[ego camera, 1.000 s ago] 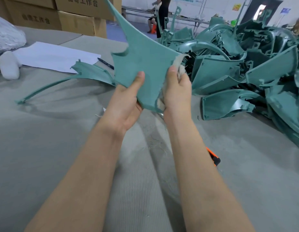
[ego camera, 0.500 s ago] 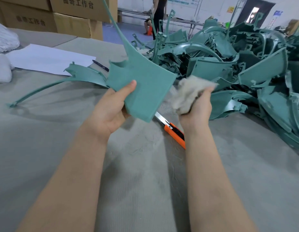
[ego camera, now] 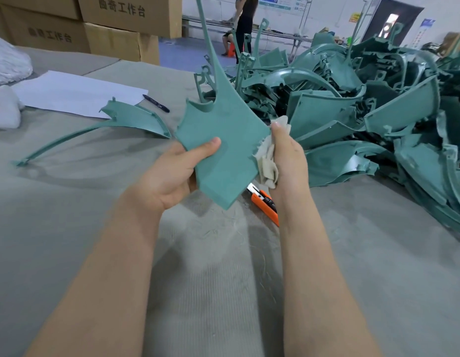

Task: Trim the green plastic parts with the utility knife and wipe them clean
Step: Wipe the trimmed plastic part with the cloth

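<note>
Head view: green part (ego camera: pixel 223 140) was held up above the table (ego camera: pixel 223 279) at centre frame, flat face toward the camera, long thin spike pointing up. Left hand (ego camera: pixel 172 173) gripped its lower left edge, thumb pressed flat on the front face, fingers curled behind. Right hand (ego camera: pixel 288 155) pinched a bunched off-white cloth (ego camera: pixel 266 163) against the part's right edge, thumb on top, fingers wrapped round the cloth. Knife (ego camera: pixel 266 204), orange, lay on the table just below the part, partly hidden by the right wrist, blade end toward the part; neither hand touched it. Pile (ego camera: pixel 378 112) of more green parts was heaped on the table to the right, from near the right hand to the frame edge. Loose part (ego camera: pixel 131 119) lay on the table left of the held one, apart from the pile. Behind it were a white sheet (ego camera: pixel 77 94) with a pen (ego camera: pixel 156 103) at its right corner, and a white lump (ego camera: pixel 4 109) at far left. Boxes (ego camera: pixel 115 27) were stacked back left; a person (ego camera: pixel 245 19) stood far back.
</note>
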A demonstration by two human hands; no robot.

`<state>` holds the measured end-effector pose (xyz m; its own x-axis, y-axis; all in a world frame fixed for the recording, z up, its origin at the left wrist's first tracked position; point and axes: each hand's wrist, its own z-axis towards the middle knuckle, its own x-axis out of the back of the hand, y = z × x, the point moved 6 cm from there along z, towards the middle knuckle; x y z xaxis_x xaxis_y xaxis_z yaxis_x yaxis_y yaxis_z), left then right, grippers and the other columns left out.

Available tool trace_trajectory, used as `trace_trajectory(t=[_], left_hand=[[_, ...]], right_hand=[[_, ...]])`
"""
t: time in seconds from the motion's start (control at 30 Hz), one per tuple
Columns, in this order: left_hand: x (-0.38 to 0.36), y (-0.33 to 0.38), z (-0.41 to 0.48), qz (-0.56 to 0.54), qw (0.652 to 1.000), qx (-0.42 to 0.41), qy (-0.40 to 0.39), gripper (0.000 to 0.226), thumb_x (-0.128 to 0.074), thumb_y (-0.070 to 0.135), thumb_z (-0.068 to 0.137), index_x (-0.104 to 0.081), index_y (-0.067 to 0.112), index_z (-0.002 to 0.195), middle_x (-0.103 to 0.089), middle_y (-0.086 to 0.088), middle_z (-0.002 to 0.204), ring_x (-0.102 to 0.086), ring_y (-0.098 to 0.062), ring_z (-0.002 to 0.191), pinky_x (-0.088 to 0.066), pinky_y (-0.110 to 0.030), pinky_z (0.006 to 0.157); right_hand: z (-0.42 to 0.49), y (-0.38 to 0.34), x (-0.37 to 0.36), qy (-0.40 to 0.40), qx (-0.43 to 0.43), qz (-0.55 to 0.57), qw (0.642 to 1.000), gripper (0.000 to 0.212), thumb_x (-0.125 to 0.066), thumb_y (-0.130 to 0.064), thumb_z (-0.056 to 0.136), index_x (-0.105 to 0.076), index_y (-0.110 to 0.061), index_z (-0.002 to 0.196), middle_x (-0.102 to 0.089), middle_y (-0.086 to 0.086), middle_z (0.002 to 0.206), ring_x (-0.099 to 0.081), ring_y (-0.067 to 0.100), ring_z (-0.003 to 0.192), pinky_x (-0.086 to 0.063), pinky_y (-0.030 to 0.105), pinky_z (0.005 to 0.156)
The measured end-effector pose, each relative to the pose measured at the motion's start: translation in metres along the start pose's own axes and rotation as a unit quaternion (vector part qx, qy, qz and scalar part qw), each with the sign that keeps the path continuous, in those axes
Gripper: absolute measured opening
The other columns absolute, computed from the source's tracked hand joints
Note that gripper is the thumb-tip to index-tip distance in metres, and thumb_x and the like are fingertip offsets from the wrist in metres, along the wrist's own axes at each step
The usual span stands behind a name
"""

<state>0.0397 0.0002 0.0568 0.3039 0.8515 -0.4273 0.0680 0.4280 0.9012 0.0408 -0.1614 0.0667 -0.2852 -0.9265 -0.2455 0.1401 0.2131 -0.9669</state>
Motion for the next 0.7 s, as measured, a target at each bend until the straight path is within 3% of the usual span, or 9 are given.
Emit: trace_trajectory(t=[0.1,0.17,0.23,0.3,0.37,0.47,0.57,0.63,0.7], left_hand=[[0.004,0.002,0.0,-0.007,1.0,-0.002,0.011,0.047,-0.065,0.025,0.072,-0.063,0.017,0.118,-0.072,0.001,0.11,-0.069,-0.014,0.099,-0.058,-0.026,0.077],[0.006,0.004,0.0,-0.03,1.0,-0.007,0.005,0.04,-0.064,0.023,0.074,-0.064,0.017,0.114,-0.073,0.001,0.109,-0.07,-0.013,0.097,-0.057,-0.025,0.073],[0.008,0.006,-0.001,-0.049,0.999,-0.011,0.007,0.035,-0.064,0.023,0.075,-0.066,0.018,0.11,-0.073,0.001,0.107,-0.07,-0.012,0.096,-0.057,-0.025,0.072],[0.008,0.007,-0.001,-0.049,0.999,-0.011,0.014,0.032,-0.063,0.023,0.077,-0.066,0.018,0.109,-0.073,0.001,0.107,-0.07,-0.012,0.095,-0.057,-0.025,0.072],[0.009,0.008,0.0,-0.048,0.998,-0.017,0.029,0.022,-0.06,0.018,0.086,-0.066,0.018,0.107,-0.074,0.001,0.104,-0.071,-0.012,0.093,-0.057,-0.025,0.071],[0.016,0.014,-0.002,-0.028,0.997,-0.042,0.066,0.016,-0.053,0.012,0.095,-0.066,0.019,0.102,-0.075,0.003,0.097,-0.072,-0.011,0.086,-0.057,-0.023,0.066],[0.02,0.017,-0.004,0.003,0.995,-0.052,0.089,0.017,-0.053,0.01,0.095,-0.066,0.019,0.101,-0.075,0.005,0.092,-0.072,-0.01,0.082,-0.056,-0.022,0.064],[0.019,0.015,-0.004,0.021,0.995,-0.044,0.086,0.016,-0.053,0.01,0.095,-0.065,0.02,0.1,-0.075,0.006,0.09,-0.072,-0.009,0.079,-0.056,-0.021,0.063],[0.016,0.013,-0.005,0.037,0.996,-0.027,0.08,0.015,-0.054,0.011,0.094,-0.066,0.019,0.098,-0.076,0.006,0.087,-0.072,-0.009,0.076,-0.056,-0.02,0.061]], right_hand=[[-0.001,0.015,0.001,0.018,-0.087,0.131,0.987,0.032,-0.053,-0.04,0.099,-0.068,-0.013,0.09,-0.075,0.002,0.082,-0.071,0.017,0.079,-0.059,0.034,0.079],[-0.001,0.017,0.005,0.024,-0.115,0.238,0.964,0.028,-0.051,-0.035,0.1,-0.065,-0.011,0.096,-0.073,0.002,0.076,-0.07,0.015,0.07,-0.059,0.029,0.065],[-0.001,0.013,0.008,0.005,-0.116,0.276,0.954,0.026,-0.048,-0.031,0.102,-0.065,-0.011,0.1,-0.072,0.002,0.082,-0.068,0.014,0.073,-0.059,0.032,0.078],[-0.003,0.01,0.003,-0.044,-0.134,0.257,0.956,0.027,-0.05,-0.03,0.1,-0.065,-0.009,0.106,-0.072,0.008,0.096,-0.068,0.02,0.086,-0.052,0.042,0.097],[-0.006,0.008,-0.006,-0.091,-0.149,0.199,0.964,0.033,-0.051,-0.037,0.099,-0.065,-0.009,0.107,-0.072,0.013,0.106,-0.069,0.026,0.094,-0.049,0.046,0.099],[-0.005,0.004,-0.007,-0.111,-0.102,0.084,0.985,0.032,-0.049,-0.036,0.101,-0.067,-0.009,0.103,-0.075,0.01,0.095,-0.071,0.021,0.083,-0.058,0.037,0.081],[-0.002,0.005,-0.003,-0.107,-0.056,-0.005,0.993,0.027,-0.051,-0.034,0.1,-0.069,-0.015,0.09,-0.075,0.002,0.081,-0.071,0.015,0.073,-0.058,0.036,0.079],[-0.001,0.006,0.0,-0.094,-0.057,-0.021,0.994,0.024,-0.055,-0.034,0.099,-0.068,-0.017,0.086,-0.075,-0.001,0.074,-0.071,0.014,0.066,-0.059,0.032,0.071],[-0.002,0.007,0.002,-0.072,-0.072,-0.01,0.995,0.022,-0.06,-0.032,0.096,-0.066,-0.016,0.082,-0.073,0.0,0.065,-0.069,0.013,0.057,-0.056,0.026,0.053]])
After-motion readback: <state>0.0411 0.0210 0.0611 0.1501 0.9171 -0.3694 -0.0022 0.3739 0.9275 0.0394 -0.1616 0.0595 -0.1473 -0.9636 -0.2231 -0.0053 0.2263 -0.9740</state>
